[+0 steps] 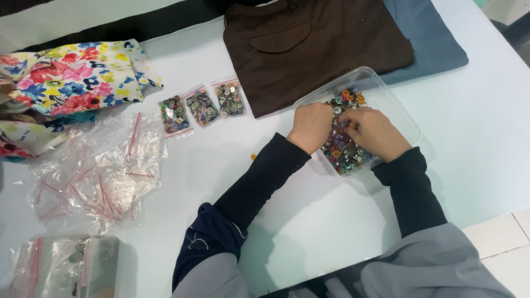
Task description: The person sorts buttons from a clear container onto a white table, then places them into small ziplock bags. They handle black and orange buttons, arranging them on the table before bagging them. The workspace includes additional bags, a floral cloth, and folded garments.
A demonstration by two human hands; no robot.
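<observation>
A clear plastic box (386, 91) full of mixed coloured buttons (345, 152) stands on the white table. Both hands are inside it, in black sleeves. My left hand (311, 126) is curled over the buttons at the box's left side. My right hand (375, 132) rests on the buttons beside it, fingers bent and pointing toward the left hand. The fingertips meet over the pile; what they pinch is hidden. Three small zip bags filled with buttons (202, 107) lie in a row to the left.
A heap of empty clear zip bags with red seals (99, 171) lies at the left. Folded brown cloth (314, 47) lies on blue cloth (436, 47) behind the box. Floral fabric (66, 83) is at far left. Another bag bundle (66, 267) sits bottom left.
</observation>
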